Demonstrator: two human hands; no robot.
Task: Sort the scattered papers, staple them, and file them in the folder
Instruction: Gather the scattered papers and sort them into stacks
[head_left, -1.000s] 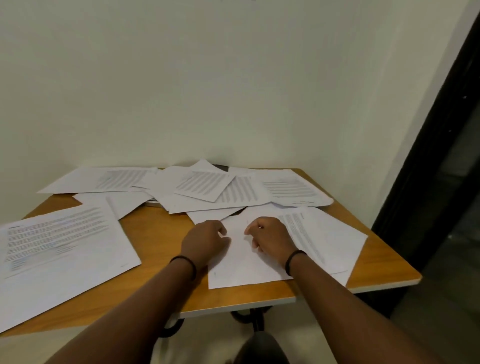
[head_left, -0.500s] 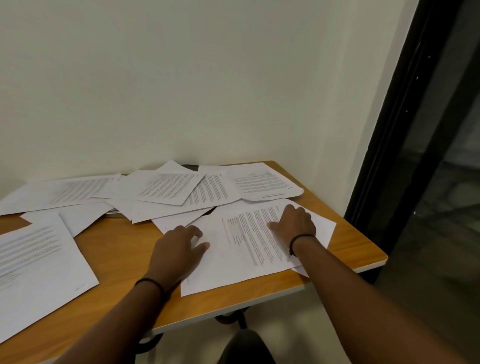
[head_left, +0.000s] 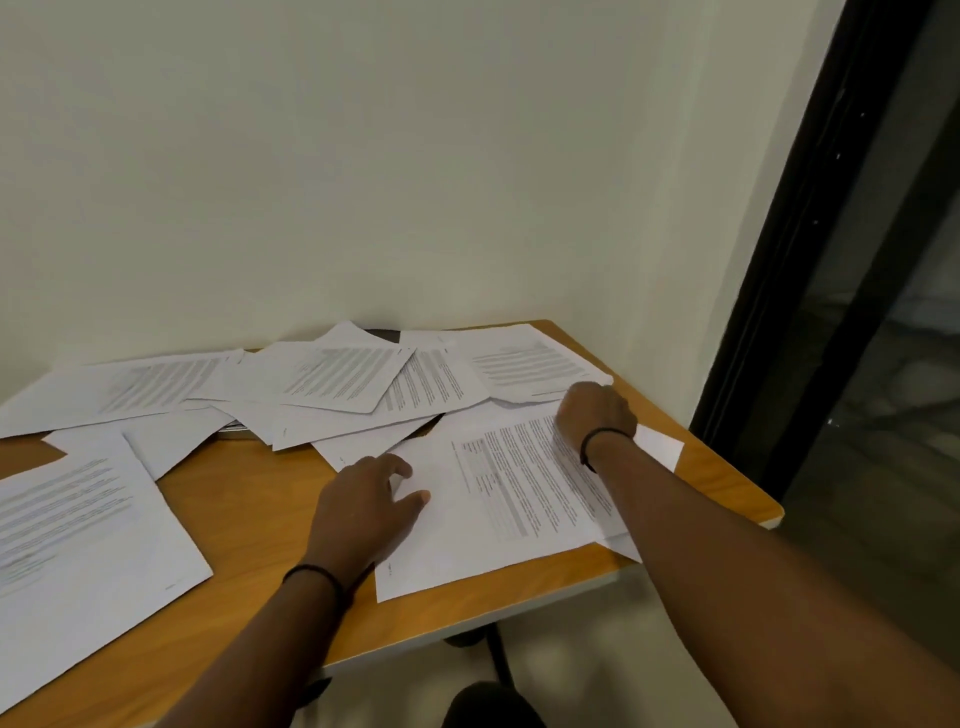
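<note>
The person's left hand (head_left: 363, 512) lies spread and flat on the near printed sheet (head_left: 498, 499), pinning it to the wooden table (head_left: 249, 499), while the right hand (head_left: 595, 415) rests with curled fingers at that sheet's far corner; whether it pinches anything cannot be told. More papers (head_left: 332, 379) lie scattered along the wall. Gathering probably goes best by sliding each sheet over the pinned one and squaring the edges; no stapler or folder shows.

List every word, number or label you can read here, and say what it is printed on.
None can be read.
Nearest printed sheet, under the right hand: grey text lines, too blurred.
Sheet at the left edge: blurred.
Sheets along the wall: blurred and too small.
No labels or brands show on the table.
</note>
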